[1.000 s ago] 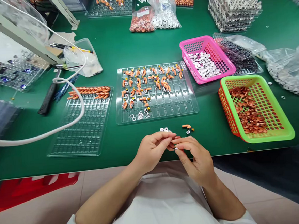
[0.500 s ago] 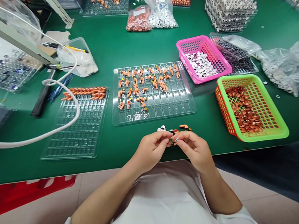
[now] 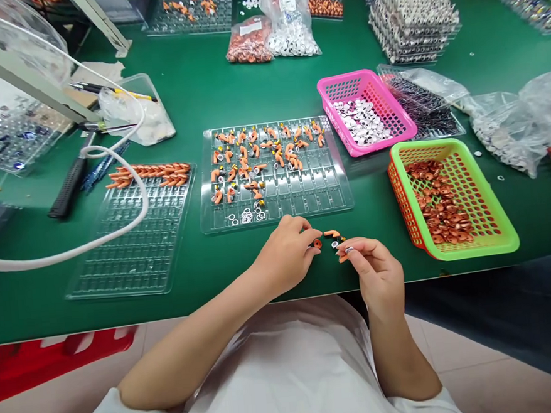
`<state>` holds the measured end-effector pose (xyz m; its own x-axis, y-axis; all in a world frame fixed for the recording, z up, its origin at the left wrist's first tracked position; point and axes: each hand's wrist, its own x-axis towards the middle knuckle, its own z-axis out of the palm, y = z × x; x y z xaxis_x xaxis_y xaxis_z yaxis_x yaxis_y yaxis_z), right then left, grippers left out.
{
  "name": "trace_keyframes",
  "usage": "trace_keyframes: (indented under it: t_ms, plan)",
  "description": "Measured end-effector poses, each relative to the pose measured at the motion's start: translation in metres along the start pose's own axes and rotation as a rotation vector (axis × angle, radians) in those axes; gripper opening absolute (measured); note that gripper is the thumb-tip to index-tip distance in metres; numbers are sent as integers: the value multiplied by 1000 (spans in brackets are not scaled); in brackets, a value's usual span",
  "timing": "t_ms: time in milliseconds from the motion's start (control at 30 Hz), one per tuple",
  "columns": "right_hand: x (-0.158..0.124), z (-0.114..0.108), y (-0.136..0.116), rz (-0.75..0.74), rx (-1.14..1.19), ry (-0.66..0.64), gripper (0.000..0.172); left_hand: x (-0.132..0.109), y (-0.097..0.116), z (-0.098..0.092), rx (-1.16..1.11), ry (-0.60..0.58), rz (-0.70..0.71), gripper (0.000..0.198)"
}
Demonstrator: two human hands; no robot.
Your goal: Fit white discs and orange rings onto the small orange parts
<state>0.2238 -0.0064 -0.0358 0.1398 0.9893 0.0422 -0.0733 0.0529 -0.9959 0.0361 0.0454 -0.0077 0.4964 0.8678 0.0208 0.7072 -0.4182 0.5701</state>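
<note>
My right hand (image 3: 381, 271) pinches a small orange part (image 3: 344, 258) with a white-and-dark piece at its end, between thumb and fingertips just above the table. My left hand (image 3: 288, 253) is lowered to the green table, its fingers curled; what lies in them, if anything, is hidden. Just past its fingertips is a red-orange ring (image 3: 317, 244). Between the hands lie a loose bent orange piece (image 3: 331, 234) and a small white ring (image 3: 335, 244). Ahead, a clear compartment tray (image 3: 303, 198) holds several bent orange parts and, at its front, loose white rings (image 3: 248, 216).
At right, a green basket (image 3: 497, 203) holds copper-coloured discs, and a pink basket (image 3: 404, 125) holds white discs. Left are another clear tray (image 3: 119, 261) with copper-coloured pieces, a white hose (image 3: 93, 239) and a black-handled hammer (image 3: 69, 188). Stacked trays (image 3: 413, 20) and filled bags (image 3: 292, 35) stand behind.
My hands were together and have separated. The left has moved forward and left to the table, covering loose white pieces; the right has shifted right, keeping the orange part.
</note>
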Motion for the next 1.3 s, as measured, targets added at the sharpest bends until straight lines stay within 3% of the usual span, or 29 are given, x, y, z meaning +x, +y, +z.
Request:
trace_keyframes:
  t_ms: [367,533,700,900,1167,1300]
  plan:
    - [-2,-4,-2,32,-35,-94,8,14,-3,-6,84,-120,71,4]
    - [-3,-1,-5,39,-46,-117,7,12,-5,-5,198,-152,166,11]
    - [-7,0,-5,-14,-116,-142,6,5,-6,-4,66,-13,51,10]
    - [-11,4,-13,-224,-284,-322,18,-11,3,-14,-303,117,-67,10]
    - [-9,20,-20,-409,-405,-376,27,-32,6,-17,-359,215,13,17]
    - [-9,22,-23,-287,-317,-390,21,-42,-2,-14,-391,261,80,16]
